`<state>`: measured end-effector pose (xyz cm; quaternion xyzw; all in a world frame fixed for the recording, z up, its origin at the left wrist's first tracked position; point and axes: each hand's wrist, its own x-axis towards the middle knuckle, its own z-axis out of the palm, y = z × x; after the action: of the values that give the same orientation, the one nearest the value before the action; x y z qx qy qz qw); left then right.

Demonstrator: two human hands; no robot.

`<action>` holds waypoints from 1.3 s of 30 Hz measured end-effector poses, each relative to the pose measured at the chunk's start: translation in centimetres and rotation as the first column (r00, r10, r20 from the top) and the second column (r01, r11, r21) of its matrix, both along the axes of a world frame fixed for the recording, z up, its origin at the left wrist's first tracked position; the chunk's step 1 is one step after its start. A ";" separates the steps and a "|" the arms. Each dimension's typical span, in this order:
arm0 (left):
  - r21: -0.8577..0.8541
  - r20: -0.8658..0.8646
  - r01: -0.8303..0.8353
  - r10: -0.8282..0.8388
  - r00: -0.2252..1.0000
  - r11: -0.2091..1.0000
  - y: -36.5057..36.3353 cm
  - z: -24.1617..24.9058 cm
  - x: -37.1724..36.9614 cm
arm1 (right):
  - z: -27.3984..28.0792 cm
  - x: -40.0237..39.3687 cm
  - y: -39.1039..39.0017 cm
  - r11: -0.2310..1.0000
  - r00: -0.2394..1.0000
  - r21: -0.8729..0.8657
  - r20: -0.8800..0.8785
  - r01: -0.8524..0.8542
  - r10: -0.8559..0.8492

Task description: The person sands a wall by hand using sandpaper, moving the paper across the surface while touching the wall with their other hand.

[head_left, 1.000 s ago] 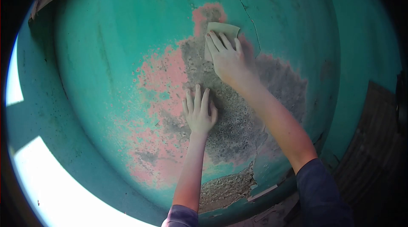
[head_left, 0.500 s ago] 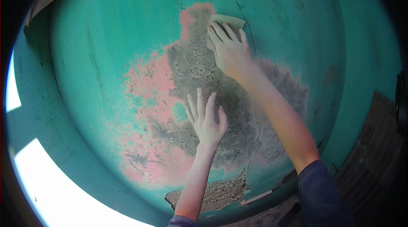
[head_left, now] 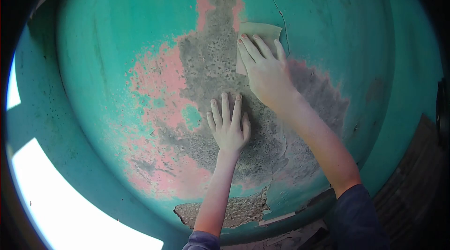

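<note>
My right hand [head_left: 269,76] presses a pale sheet of sandpaper [head_left: 271,30] flat against the green wall [head_left: 140,11], its fingers lying over the sheet. The sandpaper sits at the right edge of a worn grey patch [head_left: 211,62], just left of a thin crack. Lower down, my left hand [head_left: 228,126] rests on the same grey area, holding nothing, fingers stretched out. Pale dust coats both hands and forearms. Pink paint [head_left: 161,86] shows around the bare grey, mostly on the left.
A dark crack [head_left: 276,8] runs down from the top of the wall. Near the bottom, plaster has broken away and rough masonry [head_left: 239,210] shows. Bright light fills an opening [head_left: 70,203] at lower left. Dark corrugated material [head_left: 408,170] stands at lower right.
The sandpaper and my right hand have shifted slightly down and to the right along the wall. My left hand's fingers have come closer together and lie flatter. The view has shifted a little.
</note>
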<state>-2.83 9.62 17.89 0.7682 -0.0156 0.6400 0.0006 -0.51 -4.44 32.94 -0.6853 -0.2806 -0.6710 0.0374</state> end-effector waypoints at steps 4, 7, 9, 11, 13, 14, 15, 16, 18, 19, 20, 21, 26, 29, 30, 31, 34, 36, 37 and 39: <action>0.015 0.027 -0.019 0.019 0.999 1.000 0.1 -0.7 0.3 | 1.6 0.2 -0.1 0.999 0.999 -0.040 0.036 0.025 -0.024; 0.010 0.018 -0.019 0.019 1.000 1.000 0.2 -0.9 0.2 | 4.0 -0.2 0.5 0.999 0.998 -0.027 0.050 0.033 -0.031; 0.011 0.009 -0.028 0.028 1.000 1.000 0.5 -1.3 0.2 | 3.1 -0.3 0.4 1.000 0.999 -0.024 0.030 0.020 -0.019; 0.011 0.004 -0.040 0.040 0.999 0.999 0.6 -1.8 0.0 | 0.6 -0.4 -0.1 0.994 0.996 -0.064 0.025 0.086 -0.084; -0.004 -0.015 -0.018 0.018 1.000 1.000 0.7 -2.6 -0.5 | 0.4 -0.6 -0.5 0.994 0.996 -0.070 0.025 0.089 -0.087; -0.004 -0.015 -0.019 0.019 1.000 1.000 0.8 -3.1 -0.7 | 0.8 -0.7 -0.6 0.993 0.995 -0.072 0.034 0.096 -0.093; -0.013 -0.031 -0.018 0.017 0.999 1.000 0.8 -3.7 -0.6 | 1.9 -0.9 -0.4 0.993 0.995 -0.072 0.036 0.096 -0.094; -0.023 -0.049 -0.015 0.013 0.999 1.000 0.7 -4.1 -0.7 | 3.1 -1.2 0.0 0.993 0.995 -0.072 0.018 0.098 -0.097; -0.032 -0.044 -0.001 -0.001 0.999 0.999 0.6 -4.3 -0.8 | 3.6 -1.4 0.2 0.991 0.994 -0.075 0.004 0.106 -0.106; -0.038 -0.046 0.010 -0.012 0.999 0.999 0.6 -4.6 -1.0 | 2.6 -1.4 0.1 0.988 0.991 -0.082 0.008 0.132 -0.132; -0.038 -0.050 0.017 -0.019 0.999 0.999 0.7 -4.7 -1.2 | 1.7 -1.3 0.0 0.984 0.987 -0.086 0.012 0.159 -0.158; -0.047 -0.064 0.036 -0.039 0.997 0.998 0.7 -4.6 -1.5 | 1.0 -1.1 0.0 0.982 0.986 -0.086 0.013 0.166 -0.165; -0.059 -0.092 0.076 -0.081 0.992 0.995 0.8 -4.5 -1.9 | 3.1 -0.7 0.7 0.993 0.993 -0.009 0.031 0.115 -0.114; -0.060 -0.110 0.091 -0.097 0.989 0.994 1.0 -4.6 -2.1 | 2.4 -1.2 0.8 0.991 0.991 0.009 -0.014 0.134 -0.134; -0.063 -0.126 0.110 -0.117 0.985 0.992 1.2 -4.5 -2.3 | 1.1 -1.4 0.7 0.990 0.990 0.008 -0.019 0.143 -0.142; -0.066 -0.142 0.129 -0.138 0.980 0.989 1.4 -4.5 -2.4 | -0.8 -1.6 0.5 0.990 0.988 -0.014 -0.059 0.141 -0.142; -0.071 -0.210 0.125 -0.137 0.968 0.990 2.1 -5.1 -2.9 | -2.1 -0.7 -0.2 0.996 0.991 -0.004 -0.093 0.095 -0.095; -0.079 -0.253 0.120 -0.136 0.958 0.990 2.5 -6.0 -3.3 | -0.8 0.7 -0.4 0.998 0.996 0.037 -0.080 0.048 -0.045; -0.092 -0.291 0.110 -0.132 0.948 0.990 2.7 -6.4 -3.4 | 0.3 1.4 -0.5 0.992 0.996 0.123 -0.087 0.009 0.002; -0.100 -0.333 0.097 -0.125 0.935 0.990 3.1 -7.3 -3.7 | -0.7 2.0 -0.5 0.977 0.994 0.215 -0.102 -0.018 0.041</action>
<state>-6.56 12.73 10.55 0.8638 -0.0324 0.4977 0.0710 1.45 -4.91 32.24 -0.7075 -0.2148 -0.6595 0.1355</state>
